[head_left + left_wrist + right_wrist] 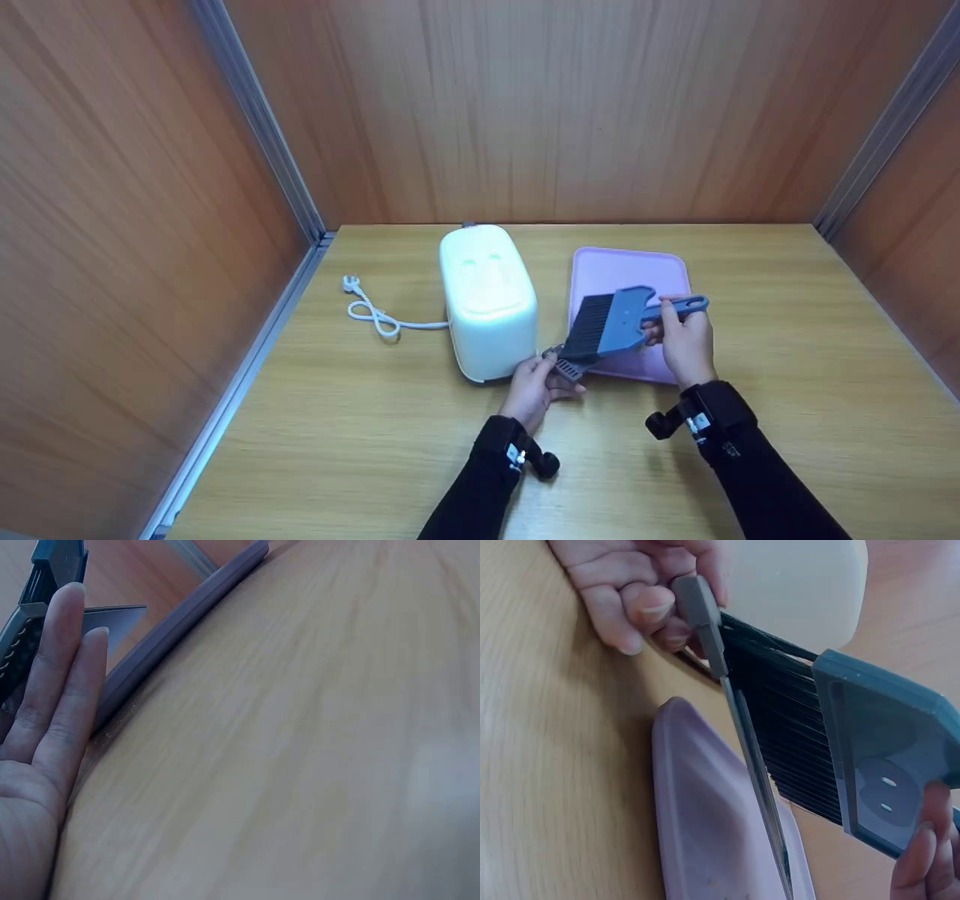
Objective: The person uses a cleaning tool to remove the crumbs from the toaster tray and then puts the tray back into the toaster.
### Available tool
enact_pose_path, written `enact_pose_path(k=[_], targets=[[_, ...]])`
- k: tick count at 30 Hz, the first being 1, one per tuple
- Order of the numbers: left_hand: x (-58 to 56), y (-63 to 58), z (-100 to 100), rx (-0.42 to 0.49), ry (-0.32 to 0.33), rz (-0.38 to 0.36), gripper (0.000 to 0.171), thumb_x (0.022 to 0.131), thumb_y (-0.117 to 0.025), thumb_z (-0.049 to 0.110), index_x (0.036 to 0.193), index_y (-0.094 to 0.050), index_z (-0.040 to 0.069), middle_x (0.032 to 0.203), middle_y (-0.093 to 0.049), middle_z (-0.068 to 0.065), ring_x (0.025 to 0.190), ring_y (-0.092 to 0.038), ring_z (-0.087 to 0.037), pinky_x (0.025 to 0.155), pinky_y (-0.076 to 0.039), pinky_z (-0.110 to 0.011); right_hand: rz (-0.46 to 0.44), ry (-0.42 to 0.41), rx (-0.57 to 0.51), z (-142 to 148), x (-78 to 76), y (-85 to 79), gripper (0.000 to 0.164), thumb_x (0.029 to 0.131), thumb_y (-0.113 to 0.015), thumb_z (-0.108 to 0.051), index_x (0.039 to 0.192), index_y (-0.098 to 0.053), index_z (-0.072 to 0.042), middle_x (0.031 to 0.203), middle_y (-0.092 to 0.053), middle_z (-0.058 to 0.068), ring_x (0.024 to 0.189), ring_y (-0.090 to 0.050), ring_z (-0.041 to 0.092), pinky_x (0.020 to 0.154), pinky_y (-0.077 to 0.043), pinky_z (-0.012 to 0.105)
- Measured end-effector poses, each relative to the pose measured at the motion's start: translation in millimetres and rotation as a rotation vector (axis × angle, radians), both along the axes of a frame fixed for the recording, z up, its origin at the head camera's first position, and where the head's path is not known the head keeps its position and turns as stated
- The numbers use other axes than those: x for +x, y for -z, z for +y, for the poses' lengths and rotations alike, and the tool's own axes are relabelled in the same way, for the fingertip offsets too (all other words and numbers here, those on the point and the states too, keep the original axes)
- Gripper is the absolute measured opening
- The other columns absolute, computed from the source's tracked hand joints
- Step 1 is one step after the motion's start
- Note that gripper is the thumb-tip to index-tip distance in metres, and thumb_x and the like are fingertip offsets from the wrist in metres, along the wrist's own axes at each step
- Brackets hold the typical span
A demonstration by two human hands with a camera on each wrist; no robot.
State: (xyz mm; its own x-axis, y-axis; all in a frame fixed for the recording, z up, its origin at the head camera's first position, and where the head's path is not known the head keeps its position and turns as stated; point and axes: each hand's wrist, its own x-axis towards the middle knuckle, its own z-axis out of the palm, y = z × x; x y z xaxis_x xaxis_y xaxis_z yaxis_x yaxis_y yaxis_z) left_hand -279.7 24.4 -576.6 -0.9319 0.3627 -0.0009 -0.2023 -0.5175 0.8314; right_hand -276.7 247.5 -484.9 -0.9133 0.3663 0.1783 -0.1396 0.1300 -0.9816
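Note:
My right hand grips the handle of a blue brush with black bristles. My left hand pinches the grey, slotted end piece of a thin flat tray. In the right wrist view, this tray appears nearly edge-on, and the bristles lie against or close to its face. Two fingers of the left hand extend straight in the left wrist view. Below the brush lies a lilac tray, partly hidden. Small specks show on its surface in the right wrist view.
Just left of the hands stands a white rounded appliance. Its white cord, tied in a loop, runs left to a plug. Wooden panels close off the table's back and sides.

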Motion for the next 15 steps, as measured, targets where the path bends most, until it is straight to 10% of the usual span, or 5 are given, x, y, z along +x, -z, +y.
enact_pose_path(k=[15], targets=[[0.1, 0.2, -0.1, 0.002, -0.002, -0.007, 0.034, 0.106, -0.041, 0.018, 0.121, -0.056, -0.009, 0.103, -0.072, -0.02, 0.068, -0.07, -0.022, 0.078, -0.059, -0.043, -0.045, -0.026, 0.079, 7.2, 3.1, -0.5, 0.03, 0.106, -0.041, -0.022, 0.123, -0.048, 0.002, 0.084, -0.067, 0.012, 0.062, -0.064, 0.011, 0.059, -0.057, 0.026]])
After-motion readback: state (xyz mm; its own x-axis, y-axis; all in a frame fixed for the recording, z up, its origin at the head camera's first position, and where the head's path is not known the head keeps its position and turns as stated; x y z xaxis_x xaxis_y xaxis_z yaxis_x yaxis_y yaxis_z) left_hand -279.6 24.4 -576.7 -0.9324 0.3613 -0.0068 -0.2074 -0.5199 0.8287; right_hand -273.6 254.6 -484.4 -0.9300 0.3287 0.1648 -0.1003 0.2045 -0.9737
